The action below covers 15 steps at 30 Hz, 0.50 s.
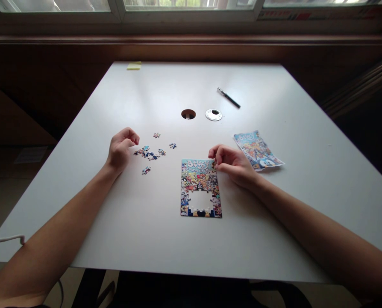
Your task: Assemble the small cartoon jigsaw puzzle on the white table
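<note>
A jigsaw puzzle point(201, 177) with a colourful cartoon picture lies flat in front of me, with a blank gap in its lower middle. My right hand point(231, 163) is at its upper right corner, fingers curled in toward the thumb; whatever may be between the fingertips is too small to make out. Left of the puzzle is a loose cluster of puzzle pieces point(151, 155), several overlapping and a few lying apart. Beside them my left hand point(122, 145) rests on the table in a loose fist, with nothing visible in it.
A creased picture sheet point(258, 149) lies right of the puzzle, partly behind my right hand. Farther back are a round hole point(188, 114) in the white table point(139, 239), a round cover point(213, 114) and a black pen point(228, 98). Yellow sticky notes point(134, 66) lie at the far edge.
</note>
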Tool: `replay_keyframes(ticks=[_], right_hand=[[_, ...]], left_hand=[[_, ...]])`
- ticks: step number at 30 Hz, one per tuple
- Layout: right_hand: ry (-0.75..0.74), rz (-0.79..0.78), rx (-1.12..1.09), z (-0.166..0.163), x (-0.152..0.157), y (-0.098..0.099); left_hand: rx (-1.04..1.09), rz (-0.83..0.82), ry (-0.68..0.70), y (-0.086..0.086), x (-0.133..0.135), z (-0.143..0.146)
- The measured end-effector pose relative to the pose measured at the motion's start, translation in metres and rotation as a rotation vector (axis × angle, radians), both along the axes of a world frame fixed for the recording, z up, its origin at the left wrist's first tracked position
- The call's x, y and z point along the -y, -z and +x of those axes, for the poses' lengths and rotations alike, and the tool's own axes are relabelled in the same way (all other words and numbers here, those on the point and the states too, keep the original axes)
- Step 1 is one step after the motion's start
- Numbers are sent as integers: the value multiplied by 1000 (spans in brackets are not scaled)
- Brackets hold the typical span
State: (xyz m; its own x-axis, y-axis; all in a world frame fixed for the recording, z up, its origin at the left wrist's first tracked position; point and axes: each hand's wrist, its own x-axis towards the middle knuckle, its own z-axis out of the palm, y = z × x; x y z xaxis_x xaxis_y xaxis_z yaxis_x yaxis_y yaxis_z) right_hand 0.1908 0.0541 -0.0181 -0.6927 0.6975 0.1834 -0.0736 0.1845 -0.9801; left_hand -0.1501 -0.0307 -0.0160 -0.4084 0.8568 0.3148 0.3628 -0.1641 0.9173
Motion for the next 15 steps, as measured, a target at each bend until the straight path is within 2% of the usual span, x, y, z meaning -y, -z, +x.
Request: replay_keyframes(ticks=[6,11,13,15], right_hand=[[-10,10,-9,0,-1,0],[-11,24,-11,1,-2,0],[-13,16,-9,1,-2,0],[-13,13,-11,0,-1,0]], left_hand=[[-58,-21,-15,2,1,-1],[-315,-222,-40,-8,6,-7],[-466,-313,17,-13,9,-15],[-541,-366,133,-17,11,-25]])
